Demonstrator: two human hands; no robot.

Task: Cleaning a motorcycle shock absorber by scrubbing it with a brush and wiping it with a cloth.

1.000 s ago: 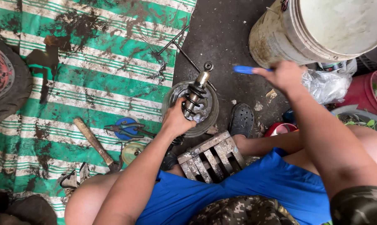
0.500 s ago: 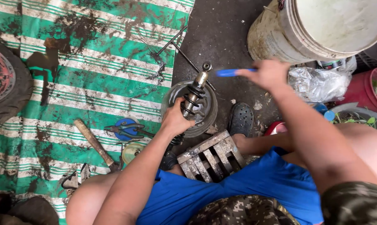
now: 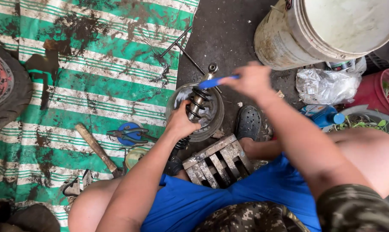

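The person sits low over a small wooden stool point(image 3: 218, 165), knees spread, blue shorts filling the bottom of the view. The left hand point(image 3: 181, 122) is wrapped tight around the lower end of a coil-spring shock absorber point(image 3: 197, 102), which leans tilted out of a round metal basin point(image 3: 214, 122) on the dark floor point(image 3: 228, 34), its eyelet end pointing up toward the top edge. The right hand point(image 3: 251, 79) is closed on a blue-handled brush point(image 3: 216, 81), the handle lying across just above the shock's upper end; whether the bristles touch the spring cannot be told.

Just beside the basin on the right, a dark clog point(image 3: 248, 122) covers one foot. At the top right corner, a big dirty white bucket point(image 3: 327, 32) stands, with a crumpled plastic bag point(image 3: 327, 86) below it, a blue bottle point(image 3: 323, 115) nearer the knee and a red pot point(image 3: 381, 90) at the right edge.

To the left, a muddy green-and-white striped tarp point(image 3: 74, 77) covers the floor. On it lie blue-handled pliers point(image 3: 130, 134), a wooden-handled hammer point(image 3: 97, 148) and, at the left edge, a tyre point(image 3: 5, 92). A thin metal rod point(image 3: 183, 47) lies across the tarp's right edge.
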